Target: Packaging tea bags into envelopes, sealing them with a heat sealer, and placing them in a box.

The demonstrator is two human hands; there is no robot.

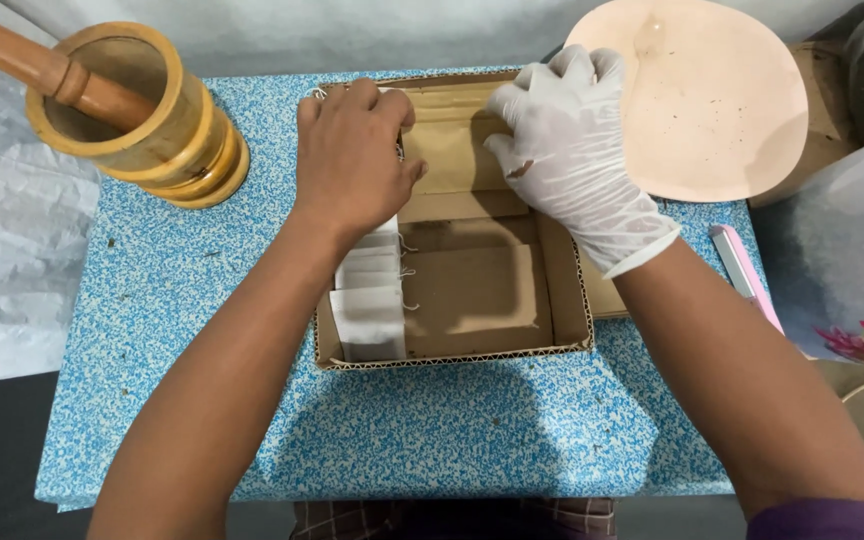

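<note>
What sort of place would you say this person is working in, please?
Probably a small home or cottage workshop for hand-packing tea bags or herbal sachets: a wooden mortar with its pestle, a shallow cardboard box holding a row of white sachets, and one gloved right hand.

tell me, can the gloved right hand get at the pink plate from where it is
Probably yes. The right hand rests on the far edge of the cardboard box, and the pink plate lies just beside it with nothing between them.
</note>
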